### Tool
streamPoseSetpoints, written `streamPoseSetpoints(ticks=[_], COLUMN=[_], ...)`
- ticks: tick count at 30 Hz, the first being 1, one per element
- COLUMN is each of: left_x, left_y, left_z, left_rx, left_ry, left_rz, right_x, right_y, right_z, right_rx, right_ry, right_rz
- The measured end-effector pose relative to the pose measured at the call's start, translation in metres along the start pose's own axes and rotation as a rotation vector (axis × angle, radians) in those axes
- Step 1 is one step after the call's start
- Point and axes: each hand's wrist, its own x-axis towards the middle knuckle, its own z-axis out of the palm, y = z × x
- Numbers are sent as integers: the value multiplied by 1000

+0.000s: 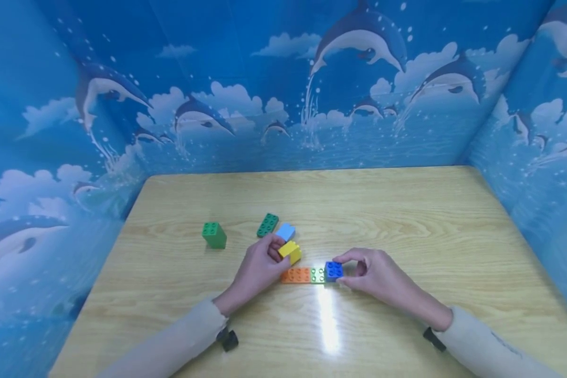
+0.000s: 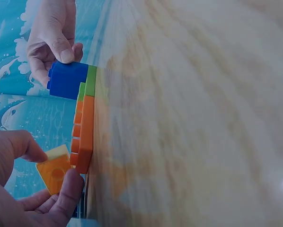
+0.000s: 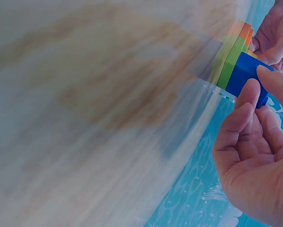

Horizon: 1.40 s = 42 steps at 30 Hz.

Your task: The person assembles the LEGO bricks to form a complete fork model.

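Observation:
My right hand pinches a dark blue block between thumb and fingers. In the left wrist view that blue block sits on one end of a flat light green block. Beside the green one, end to end in a row, lies a flat orange block. My left hand grips a yellow block just above the orange one's far side. The yellow block is tilted, its hollow underside partly showing in the left wrist view.
Behind the left hand lie a light blue block and a flat dark green block. A tall green block stands farther left on the wooden table. Dolphin-printed cloth walls border the table.

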Motion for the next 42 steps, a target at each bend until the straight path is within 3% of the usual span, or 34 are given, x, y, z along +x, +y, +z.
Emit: streamPoseSetpoints(ticks=[13,24,27,33,42], left_x=[-4,-10,-11,-12,-13], left_y=[-3,-5,-4,-3,-4], left_z=[-3,-5,-4,-1,5], left_rx=[-67,-318,-272,-71,-28], left_ry=[-18,-172,-182,-154,-172], left_rz=[32,41,59,96,101], right_x=[0,0,1,1,1], right_y=[0,-2,-2,-1,0], right_z=[-1,-1,-1,-1,0], right_rx=[-1,-4,-5,-15,-6], right_ry=[-8,-9,-10,-10,-10], right_rz=[13,14,14,11,3])
